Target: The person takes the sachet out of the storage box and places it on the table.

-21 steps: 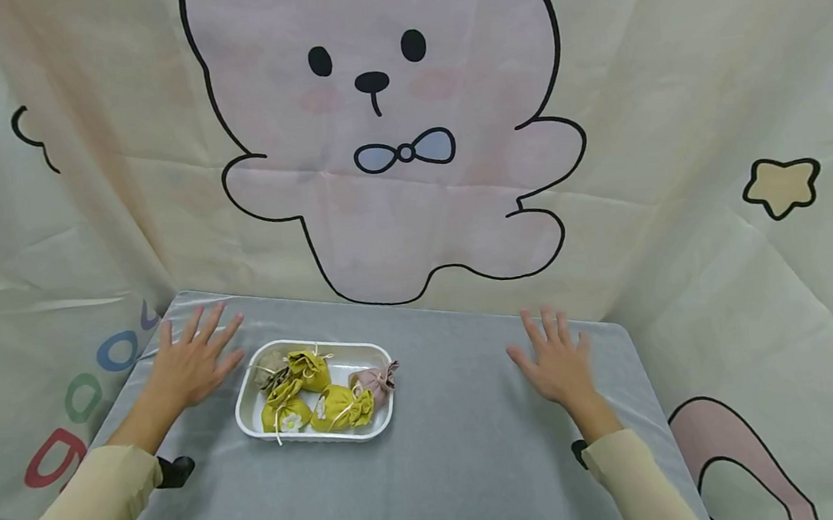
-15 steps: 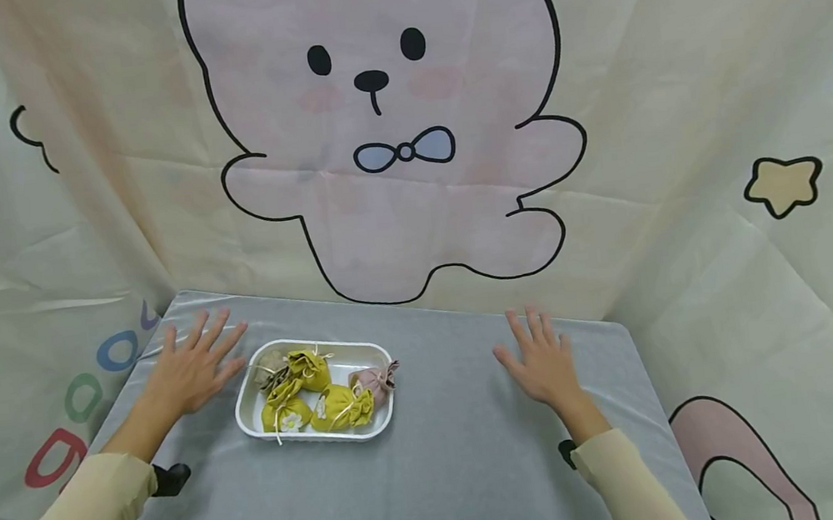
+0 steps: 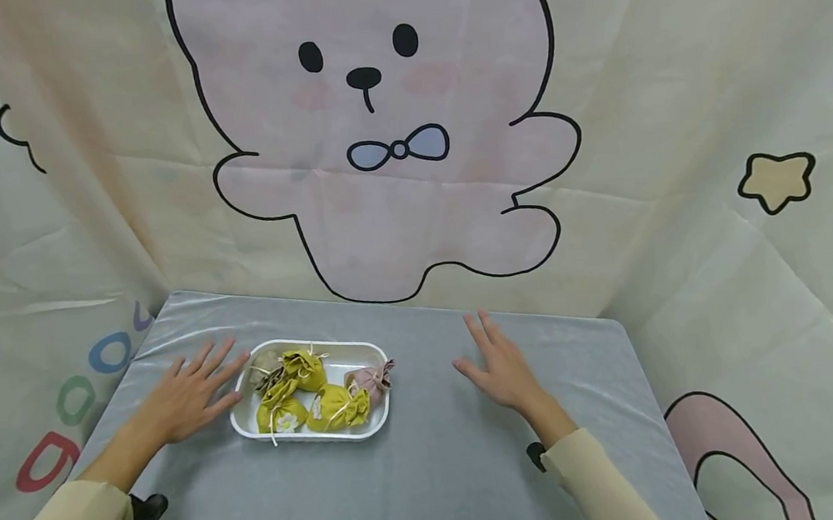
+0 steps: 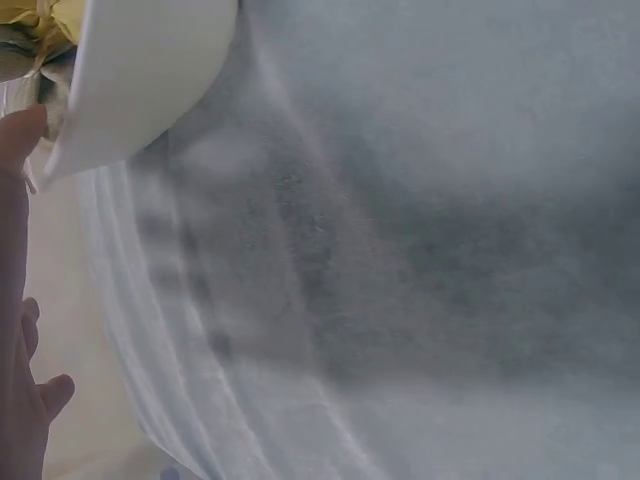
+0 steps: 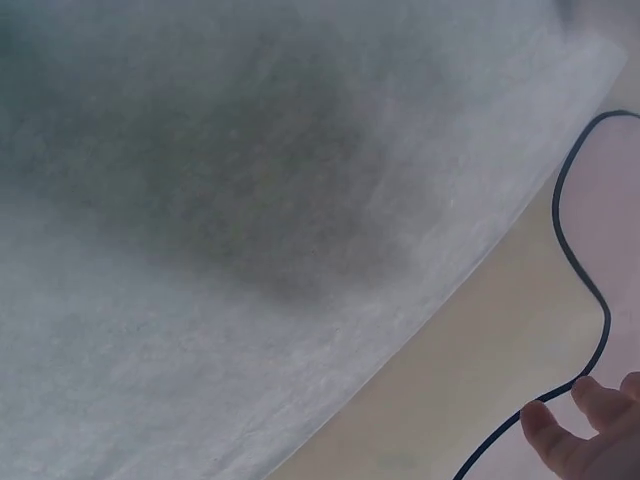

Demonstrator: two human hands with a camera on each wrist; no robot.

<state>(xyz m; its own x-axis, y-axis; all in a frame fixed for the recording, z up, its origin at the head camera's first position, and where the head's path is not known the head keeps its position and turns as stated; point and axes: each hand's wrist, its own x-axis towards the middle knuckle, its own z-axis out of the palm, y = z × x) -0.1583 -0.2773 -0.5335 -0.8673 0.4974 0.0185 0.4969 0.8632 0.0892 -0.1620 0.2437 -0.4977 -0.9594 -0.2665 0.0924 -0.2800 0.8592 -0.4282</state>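
Note:
My left hand, fingers spread, hovers at the left side of a white tray; in the head view its thumb and fingertips come up to the rim. Inside the tray lie several small drawstring pouches: a yellow pouch at the back, a yellow pouch with a white flower at the front left, another yellow pouch at the front. A pink pouch leans at the right end, and a beige pouch sits back left, partly covered. Holding nothing, my right hand hangs over the cloth right of the tray, fingers extended.
A grey cloth covers the table. Behind it hangs a cream curtain printed with a large bear, meeting the table's back edge; similar curtain panels close off both sides.
My right hand has moved left toward the tray. My left hand has come down and slightly nearer, its fingers now by the tray's left rim. The head view has shifted slightly.

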